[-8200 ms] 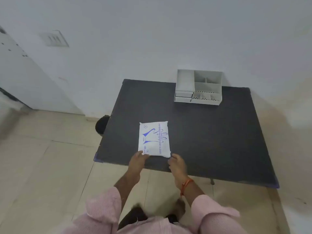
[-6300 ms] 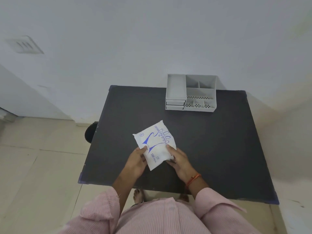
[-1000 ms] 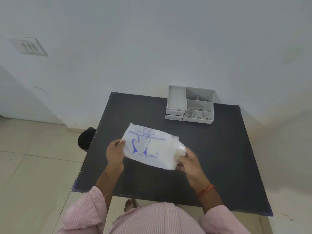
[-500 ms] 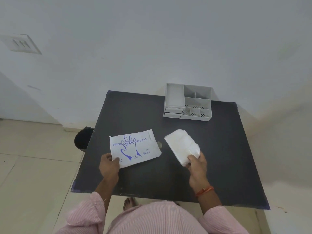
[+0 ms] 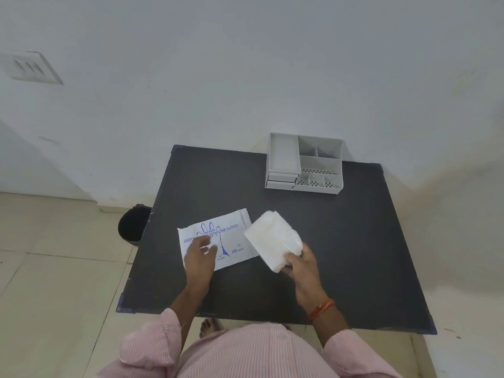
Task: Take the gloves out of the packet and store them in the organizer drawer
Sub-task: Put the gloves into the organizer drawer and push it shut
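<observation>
A flat white packet (image 5: 231,236) with blue glove print lies on the black table (image 5: 341,241), left of centre. My left hand (image 5: 200,255) hovers over its near left part, fingers loosely apart, holding nothing. My right hand (image 5: 301,264) grips the near end of a folded white stack of gloves (image 5: 272,241), held just above the table to the right of the packet. The grey organizer (image 5: 304,163) stands at the table's far edge by the wall; its two small drawers (image 5: 281,181) at the front left look closed.
A dark round bin (image 5: 133,223) sits on the tiled floor beside the table's left edge. A white wall runs right behind the organizer. Bare table surface stretches between the gloves and the organizer and out to the right.
The glove stack came out of the packet into my right hand. My left hand laid the packet flat on the table, let go of its corner and now hovers over it.
</observation>
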